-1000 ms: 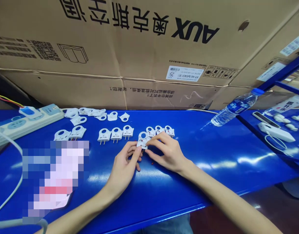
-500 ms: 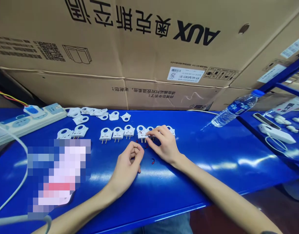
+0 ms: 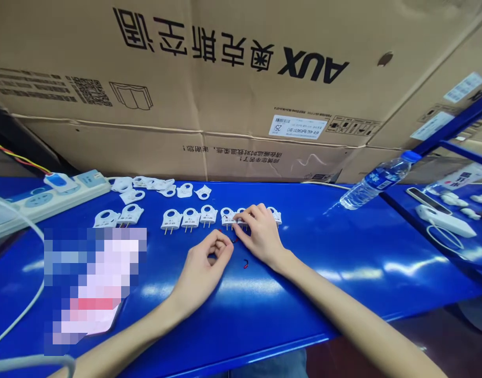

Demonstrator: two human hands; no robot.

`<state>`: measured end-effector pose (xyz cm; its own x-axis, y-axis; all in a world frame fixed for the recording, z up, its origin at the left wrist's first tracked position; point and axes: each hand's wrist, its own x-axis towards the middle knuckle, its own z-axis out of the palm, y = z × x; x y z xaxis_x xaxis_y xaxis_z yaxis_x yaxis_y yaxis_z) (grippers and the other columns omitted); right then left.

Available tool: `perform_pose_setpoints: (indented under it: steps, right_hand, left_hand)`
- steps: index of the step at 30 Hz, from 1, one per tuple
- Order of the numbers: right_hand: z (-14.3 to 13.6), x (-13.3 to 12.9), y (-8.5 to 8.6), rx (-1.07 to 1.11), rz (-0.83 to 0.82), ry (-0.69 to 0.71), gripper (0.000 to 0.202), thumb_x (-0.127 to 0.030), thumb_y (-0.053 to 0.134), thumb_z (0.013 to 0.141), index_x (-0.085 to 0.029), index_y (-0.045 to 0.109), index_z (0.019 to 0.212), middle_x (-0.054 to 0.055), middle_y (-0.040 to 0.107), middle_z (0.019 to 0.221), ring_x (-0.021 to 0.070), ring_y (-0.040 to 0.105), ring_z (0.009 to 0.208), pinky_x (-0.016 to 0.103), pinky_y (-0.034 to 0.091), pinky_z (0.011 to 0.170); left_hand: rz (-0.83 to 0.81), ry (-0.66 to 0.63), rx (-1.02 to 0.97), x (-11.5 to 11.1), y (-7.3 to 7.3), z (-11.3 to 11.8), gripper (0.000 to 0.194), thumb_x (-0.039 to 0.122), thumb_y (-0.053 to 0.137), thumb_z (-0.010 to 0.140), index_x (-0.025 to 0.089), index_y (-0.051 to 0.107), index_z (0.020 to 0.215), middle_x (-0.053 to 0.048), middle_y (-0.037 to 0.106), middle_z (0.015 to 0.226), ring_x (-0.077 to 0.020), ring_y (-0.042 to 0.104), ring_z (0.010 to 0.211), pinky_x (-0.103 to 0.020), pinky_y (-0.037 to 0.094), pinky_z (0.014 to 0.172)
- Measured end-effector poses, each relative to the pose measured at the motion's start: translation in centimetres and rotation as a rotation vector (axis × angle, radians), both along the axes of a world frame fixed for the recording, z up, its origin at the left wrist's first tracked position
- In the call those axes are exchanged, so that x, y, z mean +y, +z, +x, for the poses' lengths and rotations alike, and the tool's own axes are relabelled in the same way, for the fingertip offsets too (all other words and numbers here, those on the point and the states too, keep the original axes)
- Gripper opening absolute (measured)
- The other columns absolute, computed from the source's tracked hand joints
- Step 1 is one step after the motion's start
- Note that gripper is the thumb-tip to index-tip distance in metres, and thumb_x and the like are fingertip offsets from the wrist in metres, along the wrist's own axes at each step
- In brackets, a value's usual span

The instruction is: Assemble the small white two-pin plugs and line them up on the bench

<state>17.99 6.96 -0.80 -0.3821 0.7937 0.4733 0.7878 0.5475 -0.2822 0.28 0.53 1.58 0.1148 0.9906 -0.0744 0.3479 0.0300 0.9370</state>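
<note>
Several white plug pieces with a ring on top and two metal pins stand in a row on the blue table. My right hand (image 3: pixel 264 236) reaches over the right part of the row, its thumb and fingertips at a white plug (image 3: pixel 227 216); other plugs are partly hidden beneath it. Just in front, my left hand (image 3: pixel 203 270) is closed, thumb against curled fingers; what it pinches is hidden. A bit of red (image 3: pixel 220 230) shows by its fingertips. A short red and black wire (image 3: pixel 246 263) lies on the table between my hands.
More white ring-shaped pieces (image 3: pixel 184 190) lie behind the row. On the left are a power strip (image 3: pixel 38 200), a cable and a blurred phone (image 3: pixel 103 294). A water bottle (image 3: pixel 376 181) tilts at the right beside a blue rail. A large carton (image 3: pixel 225 94) stands at the back.
My right hand has shifted slightly left and covers a bit more of the plug's edge. My left hand stays closed in nearly the same place. The camera view has moved slightly.
</note>
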Motion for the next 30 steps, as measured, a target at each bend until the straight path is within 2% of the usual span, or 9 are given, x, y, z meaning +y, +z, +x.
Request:
perform_pose_setpoints:
  steps: [3, 5, 7, 10, 14, 18, 23, 27, 30]
  right_hand:
    - [0.0, 0.0, 0.1, 0.000, 0.006, -0.003, 0.015, -0.031, 0.064, 0.101, -0.021, 0.072, 0.108, 0.007, 0.069, 0.100, 0.0251, 0.055, 0.095, 0.039, 0.042, 0.080]
    - [0.1, 0.0, 0.4, 0.002, 0.008, -0.003, 0.017, -0.030, 0.063, 0.101, -0.020, 0.071, 0.112, 0.008, 0.070, 0.101, 0.0253, 0.056, 0.096, 0.039, 0.043, 0.081]
    - [0.3, -0.1, 0.8, 0.007, 0.004, 0.003, 0.017, -0.028, 0.061, 0.101, -0.020, 0.071, 0.112, 0.008, 0.070, 0.103, 0.0250, 0.056, 0.096, 0.039, 0.044, 0.082]
    - [0.8, -0.4, 1.3, -0.003, -0.006, 0.039, 0.014, -0.025, 0.059, 0.101, -0.019, 0.071, 0.106, 0.008, 0.070, 0.099, 0.0238, 0.057, 0.092, 0.037, 0.045, 0.080]
    - [1.5, -1.3, 1.5, -0.058, 0.003, 0.114, 0.013, -0.024, 0.058, 0.101, -0.020, 0.070, 0.101, 0.006, 0.070, 0.089, 0.0215, 0.057, 0.085, 0.034, 0.045, 0.074]
    - [1.6, -2.2, 1.5, -0.123, 0.003, 0.191, 0.013, -0.027, 0.061, 0.101, -0.021, 0.072, 0.102, 0.004, 0.071, 0.086, 0.0194, 0.058, 0.082, 0.032, 0.044, 0.068]
    - [1.3, -2.5, 1.5, -0.162, -0.003, 0.217, 0.016, -0.034, 0.065, 0.101, -0.020, 0.072, 0.104, 0.005, 0.072, 0.088, 0.0214, 0.060, 0.085, 0.032, 0.046, 0.070]
    - [1.4, -2.4, 1.4, -0.166, -0.037, 0.220, 0.013, -0.028, 0.063, 0.101, -0.020, 0.072, 0.100, 0.005, 0.072, 0.088, 0.0209, 0.060, 0.085, 0.032, 0.048, 0.073]
    - [1.5, -2.4, 1.5, -0.144, -0.024, 0.239, 0.015, -0.027, 0.060, 0.103, -0.019, 0.073, 0.100, 0.005, 0.072, 0.089, 0.0205, 0.060, 0.085, 0.033, 0.049, 0.075]
  left_hand:
    - [0.064, 0.009, 0.085, 0.4, 0.6, -0.7, 0.029, 0.052, 0.055, 0.094, 0.024, 0.060, 0.087, 0.002, 0.056, 0.074, -0.0162, 0.054, 0.068, -0.029, 0.045, 0.062]
    - [0.122, 0.020, 0.180, 0.6, 1.0, -1.2, 0.025, 0.047, 0.055, 0.094, 0.024, 0.060, 0.087, 0.002, 0.055, 0.072, -0.0165, 0.052, 0.065, -0.030, 0.041, 0.062]
    - [0.275, 0.021, 0.423, 0.8, 1.2, -1.7, 0.024, 0.043, 0.047, 0.099, 0.025, 0.061, 0.094, 0.001, 0.061, 0.077, -0.0177, 0.057, 0.066, -0.031, 0.040, 0.062]
    - [0.450, 0.080, 0.732, 1.1, 1.4, -2.2, 0.030, 0.035, 0.036, 0.104, 0.023, 0.063, 0.111, -0.006, 0.072, 0.099, -0.0234, 0.069, 0.085, -0.033, 0.044, 0.064]
    - [0.482, 0.101, 1.016, 1.6, 1.1, -2.8, 0.043, 0.025, 0.031, 0.104, 0.014, 0.058, 0.136, -0.016, 0.071, 0.116, -0.0311, 0.069, 0.105, -0.035, 0.049, 0.064]
    - [0.492, 0.051, 1.126, 1.9, 0.2, -3.3, 0.049, 0.016, 0.031, 0.101, 0.008, 0.052, 0.144, -0.019, 0.069, 0.113, -0.0330, 0.067, 0.105, -0.038, 0.053, 0.073]
    - [0.519, 0.030, 1.164, 2.1, -0.3, -3.5, 0.047, 0.017, 0.029, 0.102, 0.010, 0.059, 0.138, -0.018, 0.069, 0.109, -0.0334, 0.065, 0.101, -0.041, 0.053, 0.077]
    - [0.539, 0.029, 1.179, 2.1, -0.4, -3.4, 0.043, 0.022, 0.029, 0.104, 0.011, 0.066, 0.124, -0.018, 0.068, 0.106, -0.0333, 0.064, 0.098, -0.041, 0.052, 0.076]
    - [0.552, 0.032, 1.179, 2.1, -0.6, -3.4, 0.042, 0.023, 0.030, 0.104, 0.014, 0.065, 0.125, -0.016, 0.068, 0.104, -0.0322, 0.063, 0.098, -0.040, 0.051, 0.076]
